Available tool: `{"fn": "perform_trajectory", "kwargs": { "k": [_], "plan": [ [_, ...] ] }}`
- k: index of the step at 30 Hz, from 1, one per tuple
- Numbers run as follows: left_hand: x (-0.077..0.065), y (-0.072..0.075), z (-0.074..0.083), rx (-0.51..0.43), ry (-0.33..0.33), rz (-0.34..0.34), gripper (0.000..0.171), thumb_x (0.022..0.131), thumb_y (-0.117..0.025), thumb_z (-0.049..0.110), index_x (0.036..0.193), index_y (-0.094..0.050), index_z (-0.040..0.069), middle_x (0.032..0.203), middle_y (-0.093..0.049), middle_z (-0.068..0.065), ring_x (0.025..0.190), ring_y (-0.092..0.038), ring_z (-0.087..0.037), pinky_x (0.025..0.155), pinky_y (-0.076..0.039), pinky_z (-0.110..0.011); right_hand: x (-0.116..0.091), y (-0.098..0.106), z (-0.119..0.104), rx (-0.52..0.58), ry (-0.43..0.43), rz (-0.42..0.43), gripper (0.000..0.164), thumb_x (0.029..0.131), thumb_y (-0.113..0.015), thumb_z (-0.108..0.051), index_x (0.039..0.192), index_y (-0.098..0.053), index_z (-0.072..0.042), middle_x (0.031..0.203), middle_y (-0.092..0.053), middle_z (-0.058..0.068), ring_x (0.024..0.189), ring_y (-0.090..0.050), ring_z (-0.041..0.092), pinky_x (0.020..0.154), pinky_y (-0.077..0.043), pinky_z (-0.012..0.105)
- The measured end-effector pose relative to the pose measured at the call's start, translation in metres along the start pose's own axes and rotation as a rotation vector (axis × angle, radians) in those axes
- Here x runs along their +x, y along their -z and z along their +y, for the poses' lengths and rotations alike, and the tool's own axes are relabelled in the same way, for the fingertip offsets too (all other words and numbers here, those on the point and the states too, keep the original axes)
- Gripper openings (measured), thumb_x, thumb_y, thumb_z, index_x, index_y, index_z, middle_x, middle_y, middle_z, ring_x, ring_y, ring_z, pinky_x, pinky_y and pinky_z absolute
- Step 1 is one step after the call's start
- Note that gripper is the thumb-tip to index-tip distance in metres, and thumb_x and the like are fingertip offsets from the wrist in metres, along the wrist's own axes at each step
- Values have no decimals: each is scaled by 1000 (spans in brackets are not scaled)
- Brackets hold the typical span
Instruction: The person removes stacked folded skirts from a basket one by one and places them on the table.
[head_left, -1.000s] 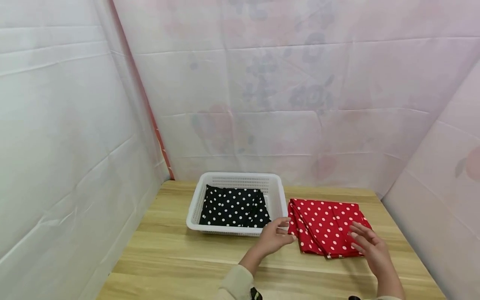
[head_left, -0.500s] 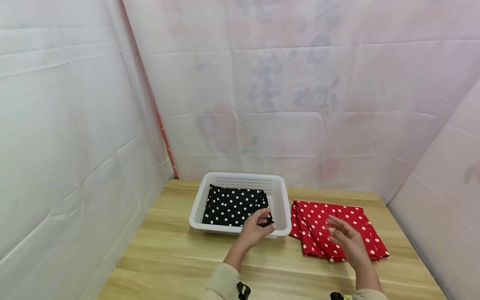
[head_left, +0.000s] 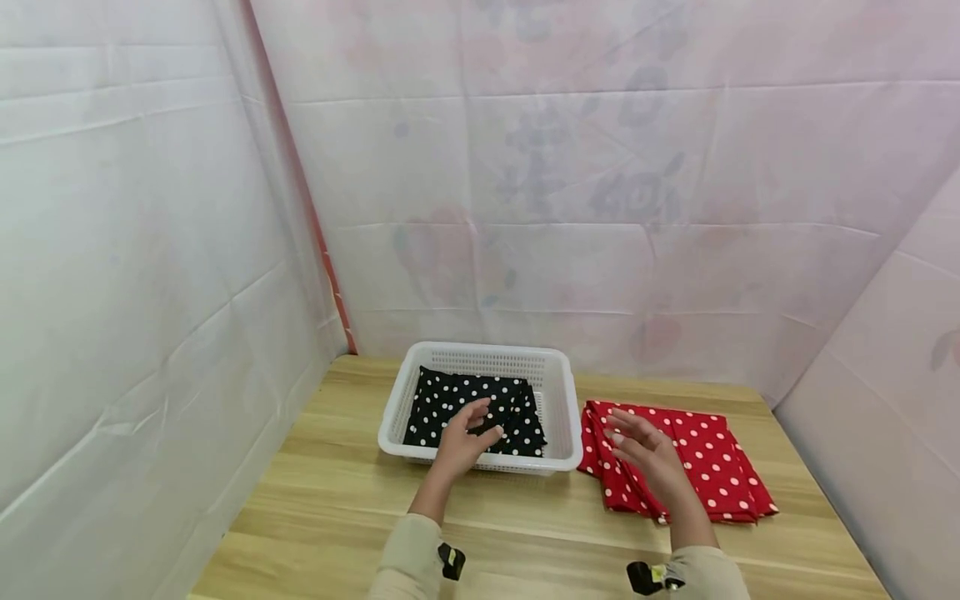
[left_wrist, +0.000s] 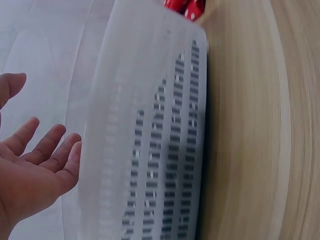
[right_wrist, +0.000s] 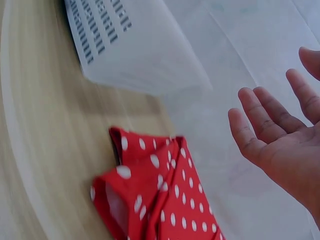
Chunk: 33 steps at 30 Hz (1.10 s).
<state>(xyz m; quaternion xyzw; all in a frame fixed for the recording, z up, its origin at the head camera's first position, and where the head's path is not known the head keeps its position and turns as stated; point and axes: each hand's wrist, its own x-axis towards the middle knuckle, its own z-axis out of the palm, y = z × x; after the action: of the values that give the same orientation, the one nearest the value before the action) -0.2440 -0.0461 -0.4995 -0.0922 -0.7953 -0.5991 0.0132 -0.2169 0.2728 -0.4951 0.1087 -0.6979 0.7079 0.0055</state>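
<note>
A folded black cloth with white dots (head_left: 457, 408) lies inside a white plastic basket (head_left: 562, 400). My left hand (head_left: 459, 440) hovers over the basket's front rim, fingers loosely bent and holding nothing; the left wrist view shows the same hand (left_wrist: 35, 175) beside the basket's slotted wall (left_wrist: 145, 140). To the basket's right lies a folded red cloth with white dots (head_left: 705, 458). Above its left part is my right hand (head_left: 652, 454), also holding nothing. In the right wrist view the relaxed fingers of that hand (right_wrist: 280, 125) are apart from the red cloth (right_wrist: 170, 190).
The wooden table (head_left: 337, 517) runs under the basket and the red cloth. Pale printed sheeting (head_left: 540, 183) hangs behind the table and along both sides. A black band (head_left: 452, 560) sits at the left sleeve, another (head_left: 643, 577) at the right.
Both hands have moved left: the left from the basket's right front corner to the middle of its front rim, the right across the red cloth. Right end of the red cloth now shows.
</note>
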Motion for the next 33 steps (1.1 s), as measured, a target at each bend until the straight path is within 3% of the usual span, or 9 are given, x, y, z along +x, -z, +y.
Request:
{"fn": "perform_trajectory", "kwargs": {
  "k": [6, 12, 17, 24, 29, 33],
  "plan": [
    [3, 24, -13, 33, 3, 79, 56, 82, -70, 28, 133, -50, 16, 129, -51, -13, 116, -46, -32, 87, -44, -47, 18, -26, -6, 4, -70, 2, 51, 92, -58, -11, 137, -39, 2, 134, -39, 28, 106, -58, 15, 84, -48, 33],
    [6, 44, -24, 69, -5, 138, 58, 80, -72, 23, 132, -50, 8, 127, -51, -18, 116, -46, -36, 91, -40, -51, 36, -45, -1, 94, -117, -13, 52, 92, -55, -3, 139, -35, 5, 135, -38, 28, 114, -52, 30, 87, -47, 37],
    [11, 55, -28, 85, -15, 162, 58, 80, -71, 20, 132, -49, 5, 129, -49, -20, 119, -43, -38, 96, -34, -54, 51, -58, 4, 85, -157, -10, 51, 91, -56, -3, 138, -38, 1, 136, -40, 24, 119, -46, 33, 88, -46, 36],
    [18, 66, -35, 109, 65, 211, 58, 82, -71, 20, 134, -49, 10, 131, -48, -17, 122, -41, -36, 91, -41, -50, 74, -73, 10, 34, -221, -6, 51, 91, -55, -4, 139, -39, -2, 136, -41, 23, 122, -41, 36, 95, -40, 45],
    [21, 68, -39, 92, 100, 205, 59, 82, -70, 22, 135, -48, 9, 134, -46, -18, 124, -37, -39, 90, -41, -51, 84, -88, 20, 54, -262, -26, 49, 91, -51, -2, 139, -37, -1, 136, -36, 29, 119, -41, 38, 98, -33, 54],
    [21, 68, -40, 77, 143, 199, 58, 83, -70, 22, 135, -48, 11, 135, -44, -17, 124, -36, -39, 89, -42, -51, 86, -98, 30, -4, -297, -68, 54, 90, -54, -4, 139, -35, 1, 137, -33, 31, 119, -42, 40, 95, -34, 57]
  ]
}}
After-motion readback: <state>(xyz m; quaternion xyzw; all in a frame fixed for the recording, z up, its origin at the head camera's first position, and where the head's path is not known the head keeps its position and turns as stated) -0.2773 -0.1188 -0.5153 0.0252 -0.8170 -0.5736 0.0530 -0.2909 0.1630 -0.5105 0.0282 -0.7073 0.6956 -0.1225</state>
